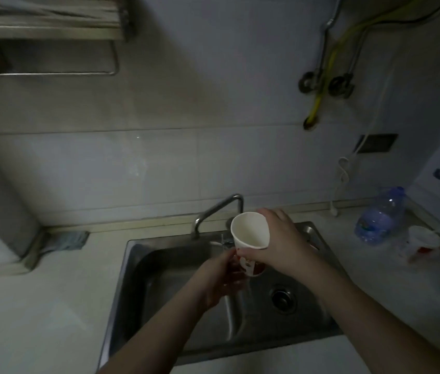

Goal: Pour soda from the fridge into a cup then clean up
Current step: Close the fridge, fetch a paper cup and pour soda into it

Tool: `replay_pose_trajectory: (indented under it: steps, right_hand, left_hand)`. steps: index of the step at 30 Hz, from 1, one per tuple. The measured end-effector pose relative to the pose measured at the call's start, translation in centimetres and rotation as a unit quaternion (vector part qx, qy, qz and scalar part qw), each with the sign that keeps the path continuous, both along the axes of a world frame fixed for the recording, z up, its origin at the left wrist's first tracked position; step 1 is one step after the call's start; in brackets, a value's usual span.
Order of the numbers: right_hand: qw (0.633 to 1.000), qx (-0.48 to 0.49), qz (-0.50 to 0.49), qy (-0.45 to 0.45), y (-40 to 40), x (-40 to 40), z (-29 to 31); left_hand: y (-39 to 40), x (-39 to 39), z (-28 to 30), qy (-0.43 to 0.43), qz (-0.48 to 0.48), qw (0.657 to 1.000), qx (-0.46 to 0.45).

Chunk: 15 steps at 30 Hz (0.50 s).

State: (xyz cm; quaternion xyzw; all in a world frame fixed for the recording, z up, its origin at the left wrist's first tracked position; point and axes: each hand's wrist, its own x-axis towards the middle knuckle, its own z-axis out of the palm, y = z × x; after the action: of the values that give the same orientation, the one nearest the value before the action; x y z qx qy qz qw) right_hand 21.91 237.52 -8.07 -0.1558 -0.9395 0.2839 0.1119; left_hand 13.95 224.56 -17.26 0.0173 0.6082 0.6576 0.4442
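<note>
Both of my hands were over the steel sink [132, 268]; my right hand [281, 244] was wrapped around the paper cup [248, 233], fingers curled across its far side and thumb on the near side, holding it tilted so the white open mouth faced left and toward me — the red-printed base pointed down into the basin. My left hand [219, 279] was just below and left of the cup, fingers loosely cupped and touching the cup's lower wall; whether it truly gripped anything I could not tell, the light was too dim. A thin stream of water [229, 317] ran down past that hand into the basin, left of the round drain [283, 298]. The bent metal faucet [219, 209] rose at the far rim, its spout just behind the cup. On the counter [38, 306] to the right stood a clear blue-tinted plastic bottle [379, 215], and near it a second white cup [422, 242] with red print; at the far left a folded cloth [70, 240] lay against the wall.
</note>
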Motion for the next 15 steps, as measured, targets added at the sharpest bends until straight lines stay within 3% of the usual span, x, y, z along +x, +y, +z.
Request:
replay_pose_trajectory:
  steps: [15]
  right_hand:
    - [0.993,0.028,0.118,0.008,-20.6,-5.6,0.1]
  left_hand:
    - [-22.2,-2.3,1.2,-0.009,0.105,0.994,-0.007]
